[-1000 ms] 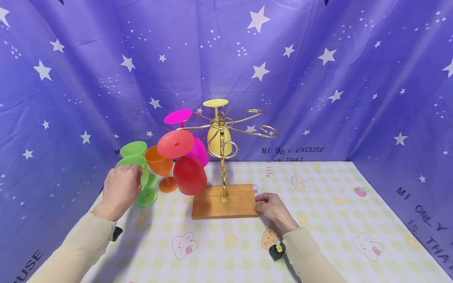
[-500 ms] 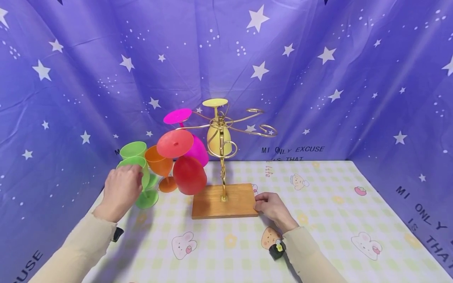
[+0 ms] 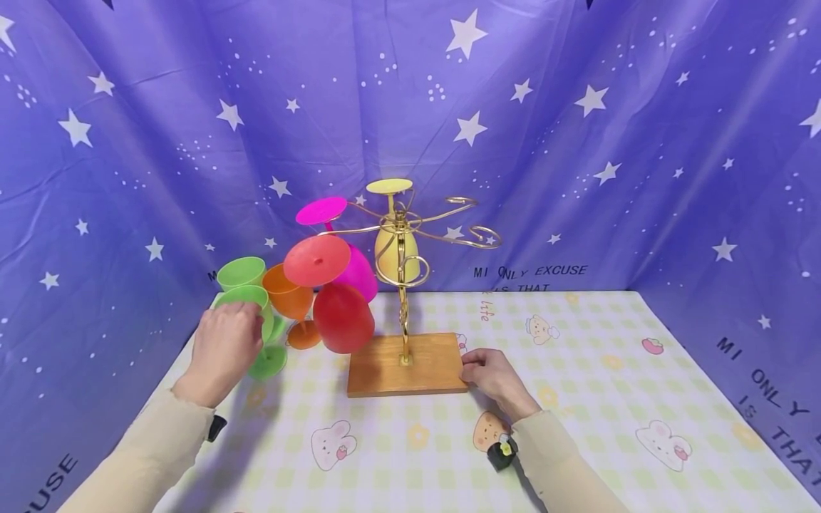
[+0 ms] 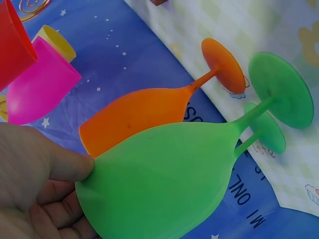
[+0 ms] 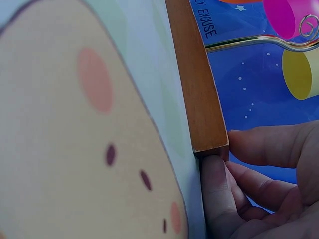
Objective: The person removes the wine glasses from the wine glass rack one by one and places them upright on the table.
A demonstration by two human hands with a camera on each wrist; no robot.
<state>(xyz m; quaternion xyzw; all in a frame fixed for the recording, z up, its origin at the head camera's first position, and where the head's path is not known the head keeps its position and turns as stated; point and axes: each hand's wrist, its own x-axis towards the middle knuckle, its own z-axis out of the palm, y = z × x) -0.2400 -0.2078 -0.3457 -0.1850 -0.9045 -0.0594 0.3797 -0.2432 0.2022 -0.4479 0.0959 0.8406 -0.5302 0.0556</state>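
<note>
At the left of the head view, my left hand (image 3: 224,349) pinches the rim of the nearer green plastic goblet (image 4: 159,179), thumb outside the bowl. This goblet stands upright, its foot low over the tablecloth. Behind it are a second green goblet (image 3: 240,272) and an orange goblet (image 3: 288,293). My right hand (image 3: 494,377) grips the right edge of the wooden base (image 3: 378,374) of a gold wire glass rack (image 3: 403,313), thumb on top. Red (image 3: 344,320), magenta (image 3: 360,274) and yellow (image 3: 393,249) goblets hang upside down from the rack's arms.
Bare curled rack arms (image 3: 484,239) reach out to the right and toward the front. A checked tablecloth (image 3: 577,427) covers the table. Purple star-printed curtains (image 3: 410,85) enclose the back and both sides.
The left hand and the nearer green goblet have shifted slightly right and toward me. The right hand, the rack and its hanging goblets stay put.
</note>
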